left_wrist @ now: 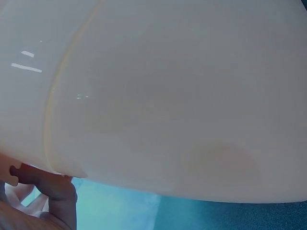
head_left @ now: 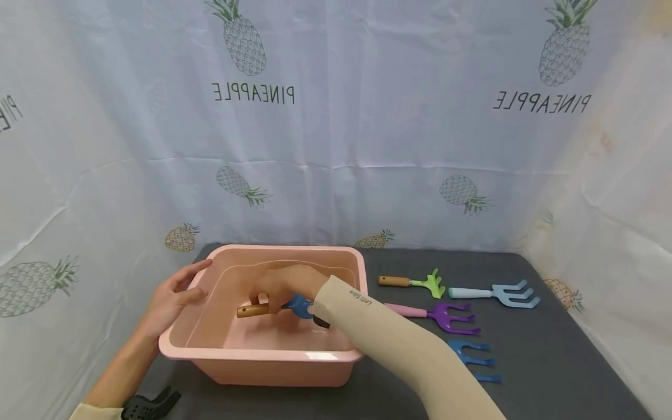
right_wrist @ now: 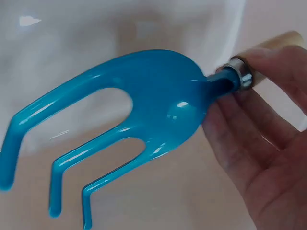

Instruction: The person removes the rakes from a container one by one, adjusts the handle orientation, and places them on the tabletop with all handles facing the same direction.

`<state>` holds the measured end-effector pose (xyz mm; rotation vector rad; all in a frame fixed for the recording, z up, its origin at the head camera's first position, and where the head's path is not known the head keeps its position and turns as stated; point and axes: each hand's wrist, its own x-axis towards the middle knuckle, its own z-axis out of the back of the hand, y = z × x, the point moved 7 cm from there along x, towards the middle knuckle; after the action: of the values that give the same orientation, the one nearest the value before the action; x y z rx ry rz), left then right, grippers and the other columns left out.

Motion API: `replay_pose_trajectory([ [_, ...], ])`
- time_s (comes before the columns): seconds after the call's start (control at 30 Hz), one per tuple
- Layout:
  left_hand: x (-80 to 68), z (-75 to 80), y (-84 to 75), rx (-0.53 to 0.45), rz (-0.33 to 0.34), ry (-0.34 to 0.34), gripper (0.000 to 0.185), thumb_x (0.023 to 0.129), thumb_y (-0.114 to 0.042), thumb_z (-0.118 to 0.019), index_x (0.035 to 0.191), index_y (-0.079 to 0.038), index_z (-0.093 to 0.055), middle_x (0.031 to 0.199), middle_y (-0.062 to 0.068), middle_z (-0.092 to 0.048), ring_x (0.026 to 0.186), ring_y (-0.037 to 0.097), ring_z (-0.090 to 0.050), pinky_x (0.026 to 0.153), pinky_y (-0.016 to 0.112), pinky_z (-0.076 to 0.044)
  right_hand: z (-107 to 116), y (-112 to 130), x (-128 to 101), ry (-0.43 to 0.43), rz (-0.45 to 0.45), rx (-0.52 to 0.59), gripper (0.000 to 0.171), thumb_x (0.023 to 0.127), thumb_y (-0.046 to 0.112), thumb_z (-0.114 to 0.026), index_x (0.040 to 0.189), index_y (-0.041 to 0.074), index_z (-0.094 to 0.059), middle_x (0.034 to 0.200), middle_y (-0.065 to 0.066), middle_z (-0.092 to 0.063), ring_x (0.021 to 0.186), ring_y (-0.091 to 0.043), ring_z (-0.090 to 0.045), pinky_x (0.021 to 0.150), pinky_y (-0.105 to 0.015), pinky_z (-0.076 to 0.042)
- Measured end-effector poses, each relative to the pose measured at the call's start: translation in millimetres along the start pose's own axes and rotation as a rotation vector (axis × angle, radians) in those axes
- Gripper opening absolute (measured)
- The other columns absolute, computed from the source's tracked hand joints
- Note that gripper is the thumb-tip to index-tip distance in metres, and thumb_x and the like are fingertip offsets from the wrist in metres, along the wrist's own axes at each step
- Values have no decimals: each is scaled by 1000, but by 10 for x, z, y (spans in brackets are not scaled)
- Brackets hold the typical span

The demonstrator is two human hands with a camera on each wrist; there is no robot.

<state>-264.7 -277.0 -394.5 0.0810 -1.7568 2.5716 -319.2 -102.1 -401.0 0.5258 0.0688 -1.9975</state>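
Observation:
A pink plastic basin (head_left: 262, 354) stands on the dark table. My left hand (head_left: 170, 300) grips its left rim; in the left wrist view, bent fingers (left_wrist: 62, 191) show at the basin's edge. Inside the basin, my right hand (head_left: 286, 280) holds a blue hand rake (right_wrist: 163, 96) by its wooden handle (head_left: 252, 310). The right wrist view shows thumb and fingers around the handle near the metal collar, with the three bent prongs pointing away from the palm. From the head, the wrist partly hides the rake's prongs.
Right of the basin lie a green hand rake (head_left: 433, 283), a light blue one (head_left: 511, 294) and a purple one with a pink handle (head_left: 446, 317). Another blue rake (head_left: 472, 361) is partly hidden under the right forearm. A pineapple-print curtain (head_left: 336, 128) surrounds the table (head_left: 567, 361).

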Motion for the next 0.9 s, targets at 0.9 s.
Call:
replay_pose_trajectory([
  [0.9, 0, 3, -2, -32, 15, 9, 64, 98, -11, -59, 159, -14, -41, 168, 18, -31, 111, -15, -50, 84, 14, -53, 620, 76, -474, -110, 9, 81, 41, 93, 10, -70, 131, 24, -64, 110, 1, -73, 98, -13, -65, 79, -23, -52],
])
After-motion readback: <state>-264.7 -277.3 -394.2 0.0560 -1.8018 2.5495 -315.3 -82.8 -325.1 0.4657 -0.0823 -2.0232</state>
